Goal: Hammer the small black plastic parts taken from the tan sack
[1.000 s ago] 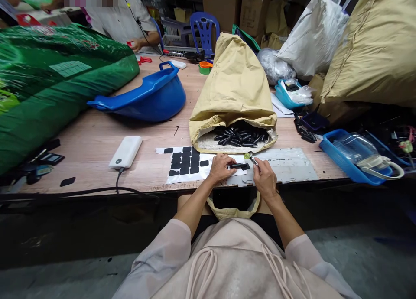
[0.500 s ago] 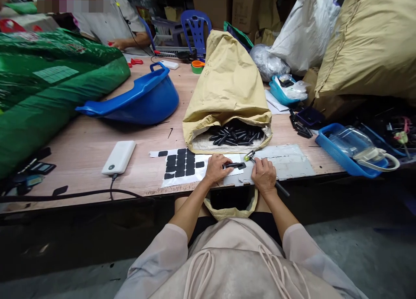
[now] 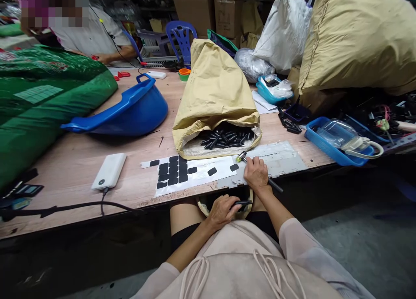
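Observation:
My left hand [image 3: 224,212] is closed on a slim black plastic piece [image 3: 244,202], held over the open mouth of a yellow sack [image 3: 202,206] on my lap. My right hand [image 3: 256,174] rests at the table edge, wrapped round the dark handle of a small hammer [image 3: 275,185]; its yellow-tipped metal head points up and left. Left of that hand lies a white sheet [image 3: 198,180] with several rounded black pads [image 3: 173,169]. A grey board [image 3: 286,155] is under and beside the right hand. Behind, a big yellow sack [image 3: 217,86] opens toward me, full of similar black pieces [image 3: 224,138].
A white power bank [image 3: 109,171] with a black cable lies to the left. Behind it are a blue scoop-like basin [image 3: 130,110] and a green sack [image 3: 48,99]. On the right stands a blue tray [image 3: 338,149] holding a clear container. Another person sits across the table.
My left hand has moved from the sheet down toward my lap, carrying the black piece off the table. The right hand still grips the hammer. The camera view has shifted slightly.

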Demonstrator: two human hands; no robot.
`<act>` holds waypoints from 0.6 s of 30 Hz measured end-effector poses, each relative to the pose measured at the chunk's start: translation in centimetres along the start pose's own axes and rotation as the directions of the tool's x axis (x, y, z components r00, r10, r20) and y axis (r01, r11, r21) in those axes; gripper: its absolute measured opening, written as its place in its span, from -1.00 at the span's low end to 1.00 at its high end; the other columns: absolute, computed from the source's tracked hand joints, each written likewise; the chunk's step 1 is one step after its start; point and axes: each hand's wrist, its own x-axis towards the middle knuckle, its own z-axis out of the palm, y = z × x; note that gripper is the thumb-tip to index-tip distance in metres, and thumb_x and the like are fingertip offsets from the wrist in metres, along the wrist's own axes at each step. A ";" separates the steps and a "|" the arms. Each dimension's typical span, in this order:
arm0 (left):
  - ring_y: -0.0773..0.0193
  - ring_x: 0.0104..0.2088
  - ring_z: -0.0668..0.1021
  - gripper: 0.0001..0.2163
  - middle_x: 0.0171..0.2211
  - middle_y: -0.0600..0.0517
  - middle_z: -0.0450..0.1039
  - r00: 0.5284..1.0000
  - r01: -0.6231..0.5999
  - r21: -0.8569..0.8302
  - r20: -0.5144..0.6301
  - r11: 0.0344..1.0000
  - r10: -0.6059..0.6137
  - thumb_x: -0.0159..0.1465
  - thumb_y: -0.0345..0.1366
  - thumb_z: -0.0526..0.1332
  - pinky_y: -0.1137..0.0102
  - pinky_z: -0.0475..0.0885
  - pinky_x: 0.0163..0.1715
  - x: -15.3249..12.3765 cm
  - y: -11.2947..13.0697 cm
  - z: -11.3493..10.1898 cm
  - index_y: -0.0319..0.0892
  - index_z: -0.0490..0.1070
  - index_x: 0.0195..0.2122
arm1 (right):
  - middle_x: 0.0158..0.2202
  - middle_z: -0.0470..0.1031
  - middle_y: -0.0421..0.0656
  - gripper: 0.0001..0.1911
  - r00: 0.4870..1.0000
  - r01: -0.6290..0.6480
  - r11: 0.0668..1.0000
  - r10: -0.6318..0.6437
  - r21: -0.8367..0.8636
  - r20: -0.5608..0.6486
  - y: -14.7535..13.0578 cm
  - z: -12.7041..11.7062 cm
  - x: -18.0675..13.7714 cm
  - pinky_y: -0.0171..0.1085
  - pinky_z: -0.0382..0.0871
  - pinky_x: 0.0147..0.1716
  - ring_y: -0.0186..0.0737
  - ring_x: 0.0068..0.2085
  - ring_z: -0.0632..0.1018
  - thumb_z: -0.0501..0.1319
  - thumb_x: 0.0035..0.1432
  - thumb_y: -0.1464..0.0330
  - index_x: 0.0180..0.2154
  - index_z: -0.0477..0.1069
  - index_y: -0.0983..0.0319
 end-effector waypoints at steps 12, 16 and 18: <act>-0.12 0.11 0.63 -0.57 0.08 -0.21 0.62 0.704 0.384 0.269 0.534 0.883 -0.468 0.34 -0.15 0.27 0.20 0.48 -0.01 -0.6 -1.4 -0.2 -0.10 0.49 0.21 | -0.14 0.42 0.00 -0.65 1.000 0.010 1.000 -0.010 -0.012 -0.027 0.1 0.4 -0.1 -0.15 0.07 -0.21 -0.01 -0.11 0.30 0.10 0.37 0.37 0.10 0.49 0.23; 0.10 -0.19 0.67 -0.63 -0.23 -0.03 0.68 0.888 0.207 -0.026 0.424 0.978 -0.177 0.33 -0.07 0.27 0.35 0.45 -0.18 2.0 0.4 -5.4 -0.06 0.57 0.11 | -0.14 0.42 0.00 -0.66 0.999 0.019 0.999 -0.020 -0.031 -0.043 0.1 0.4 -0.2 -0.15 0.06 -0.21 -0.02 -0.12 0.30 0.11 0.36 0.37 0.09 0.50 0.24; 0.22 -0.37 0.61 -0.66 -0.39 0.04 0.62 0.964 0.199 -0.143 0.205 0.969 -0.168 0.40 -0.02 0.19 0.39 0.41 -0.30 4.6 0.5 -8.6 -0.09 0.60 -0.01 | -0.15 0.43 0.00 -0.66 0.998 0.023 0.999 -0.024 -0.037 -0.050 0.1 0.4 -0.2 -0.15 0.06 -0.22 -0.02 -0.12 0.30 0.11 0.36 0.37 0.09 0.50 0.24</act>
